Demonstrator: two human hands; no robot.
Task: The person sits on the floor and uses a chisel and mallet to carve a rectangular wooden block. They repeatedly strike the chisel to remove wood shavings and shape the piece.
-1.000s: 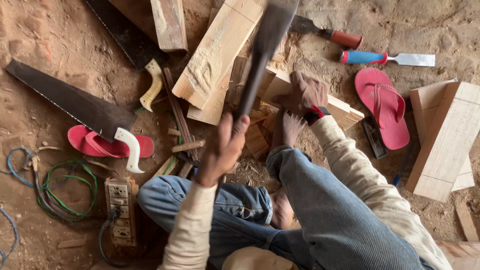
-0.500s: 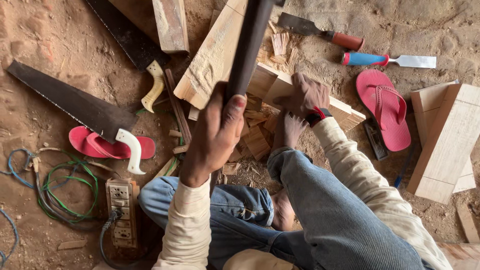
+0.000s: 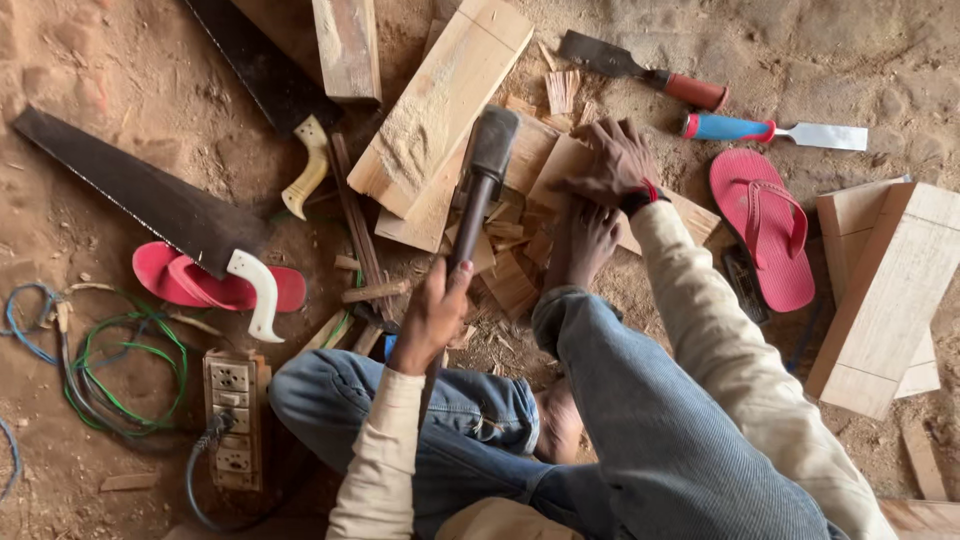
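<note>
My left hand (image 3: 435, 315) grips the handle of a dark hammer (image 3: 485, 165), whose head hangs low over a pile of wood chips (image 3: 510, 270) and a pale plank (image 3: 440, 110). My right hand (image 3: 610, 165), with a red band at the wrist, presses down on a flat wooden piece (image 3: 560, 175) on the dirt floor. My bare foot (image 3: 585, 240) rests on that same piece just below the hand. I sit on the ground in blue jeans, knees bent.
Two handsaws (image 3: 150, 200) (image 3: 275, 90) lie at the left, over a red flip-flop (image 3: 165, 280). A red-handled chisel (image 3: 640, 70), a blue-handled chisel (image 3: 770, 132), another flip-flop (image 3: 765, 225) and wooden blocks (image 3: 890, 290) lie right. A power strip (image 3: 232, 405) and wires (image 3: 110, 370) lie lower left.
The hammer, raised close to the camera before, has swung down toward the wood; my left hand dropped with it. My right hand stayed on the wooden piece.
</note>
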